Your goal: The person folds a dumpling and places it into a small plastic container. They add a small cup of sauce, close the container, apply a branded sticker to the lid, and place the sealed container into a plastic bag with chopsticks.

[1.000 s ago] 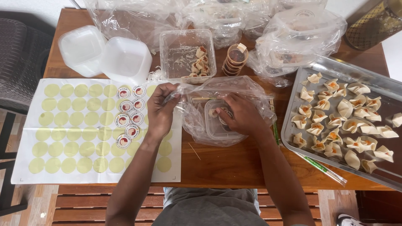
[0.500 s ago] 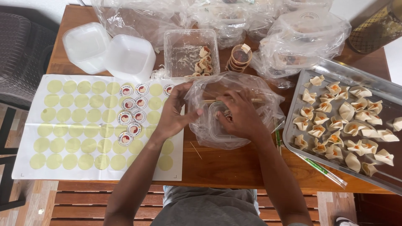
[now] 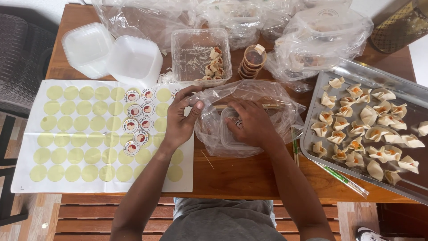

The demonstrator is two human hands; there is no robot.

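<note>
Holding a bag, our left hand pinches its rim while our right hand presses flat on the tub inside; thin plastic may tear.

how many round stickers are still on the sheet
8 stickers remain on the sticker sheet: two at top, two below, two more, then and. Another may hide by the left hand.
</note>
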